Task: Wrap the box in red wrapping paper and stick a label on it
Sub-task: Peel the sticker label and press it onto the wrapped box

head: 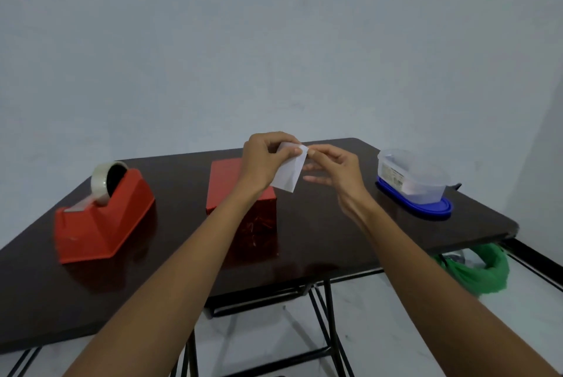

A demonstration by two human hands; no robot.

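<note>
Above the box (225,187), hold the white label (288,174) raised, clear of the red top and toward its far right corner. Note the grips: left hand (262,160) curled round the label's upper edge, thumb and fingers pinching it; right hand (335,169) pinching the top right corner between thumb and forefinger, other fingers loosely spread, holding nothing else. Judge this as the peeling of the backing, with the wrapping apparently finished: red paper over the top and near face of the box, standing on the dark table (335,239) directly beneath the left wrist. Parting of the corner: cannot tell, too small and blurred. Work a nail in at that corner only. Roll the backing away slowly rather than tugging. Grip by the edges, so as not to foul the glue or crease the sheet. Then lower flat onto the box top, press from one edge across, and smooth out any bubbles. Leave alone the red tape dispenser (103,215) well left of the box and the clear tub (411,175) well right of it.
</note>
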